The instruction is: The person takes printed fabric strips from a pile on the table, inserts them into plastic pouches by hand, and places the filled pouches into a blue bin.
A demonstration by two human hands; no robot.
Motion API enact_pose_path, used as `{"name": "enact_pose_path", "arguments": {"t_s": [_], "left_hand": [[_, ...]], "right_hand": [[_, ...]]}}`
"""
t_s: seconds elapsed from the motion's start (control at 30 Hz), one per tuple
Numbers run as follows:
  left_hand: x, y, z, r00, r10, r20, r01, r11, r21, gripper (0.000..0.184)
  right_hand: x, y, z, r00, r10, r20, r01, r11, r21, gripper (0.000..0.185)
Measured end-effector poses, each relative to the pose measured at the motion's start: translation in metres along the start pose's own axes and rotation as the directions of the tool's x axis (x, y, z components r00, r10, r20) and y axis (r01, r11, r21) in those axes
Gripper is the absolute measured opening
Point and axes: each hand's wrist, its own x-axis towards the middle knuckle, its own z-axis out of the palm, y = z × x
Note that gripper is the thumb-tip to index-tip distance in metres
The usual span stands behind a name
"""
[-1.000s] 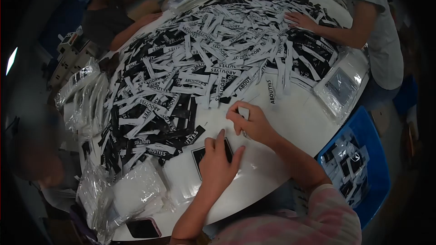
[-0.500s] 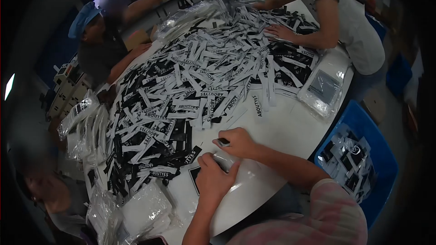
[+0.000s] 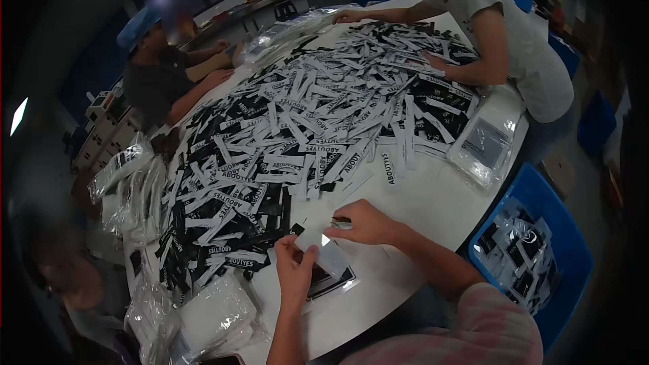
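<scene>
At the near edge of the white table, my left hand [image 3: 295,263] is closed with thumb and fingers pinching the edge of a small clear plastic bag [image 3: 329,257]. A dark card [image 3: 332,286] lies under or inside the bag; I cannot tell which. To the right, my right hand [image 3: 368,223] is closed, with a small pale folded strip [image 3: 341,224] showing at its fingertips. Just beyond both hands spreads a large heap of black and white printed labels [image 3: 324,115], several of them reading ABOUTYES.
A blue bin [image 3: 573,257] with filled clear packets stands at the right. Stacks of clear bags [image 3: 220,307] lie on the left, and a bagged packet [image 3: 483,143] at the right edge. Two people [image 3: 152,67] [image 3: 500,40] lean over the far side; another sits at the left.
My left hand has lifted the clear bag, and its dark card now shows near the edge. My right hand has moved slightly right. Across the table, both people have drawn their arms back from the heap.
</scene>
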Motion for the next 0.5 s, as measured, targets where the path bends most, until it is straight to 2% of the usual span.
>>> {"name": "enact_pose_path", "arguments": {"t_s": [0.03, 0.1, 0.13, 0.17, 0.23, 0.47, 0.5], "left_hand": [[-0.002, 0.001, -0.002, 0.999, 0.006, -0.039, -0.006, 1.000, -0.001, 0.032], [-0.004, 0.003, -0.003, 0.995, -0.098, -0.006, 0.097, 0.990, -0.107, 0.030], [-0.004, 0.004, -0.006, 0.995, -0.094, -0.028, 0.090, 0.990, -0.113, 0.030], [-0.004, 0.004, -0.010, 0.990, -0.137, 0.023, 0.138, 0.989, -0.049, 0.028], [-0.007, 0.005, -0.014, 0.963, -0.237, 0.126, 0.228, 0.970, 0.083, 0.026], [-0.013, 0.020, -0.018, 0.959, -0.219, 0.179, 0.219, 0.976, 0.019, 0.025], [-0.013, 0.019, -0.021, 0.949, -0.208, 0.237, 0.188, 0.977, 0.102, 0.021]], "right_hand": [[0.000, -0.005, -0.001, 0.975, 0.081, 0.206, -0.091, 0.995, 0.041, 0.029], [-0.002, -0.016, 0.001, 0.957, 0.022, 0.289, -0.051, 0.995, 0.090, 0.032], [-0.003, -0.020, 0.002, 0.938, -0.007, 0.345, -0.039, 0.991, 0.125, 0.034], [-0.004, -0.023, 0.005, 0.955, -0.054, 0.290, 0.003, 0.985, 0.172, 0.033], [-0.007, -0.018, 0.011, 0.959, -0.079, 0.273, 0.047, 0.991, 0.123, 0.032], [-0.010, -0.024, 0.012, 0.970, -0.110, 0.216, 0.108, 0.994, 0.021, 0.029], [-0.010, -0.026, 0.012, 0.966, -0.122, 0.228, 0.119, 0.993, 0.024, 0.029]]}}
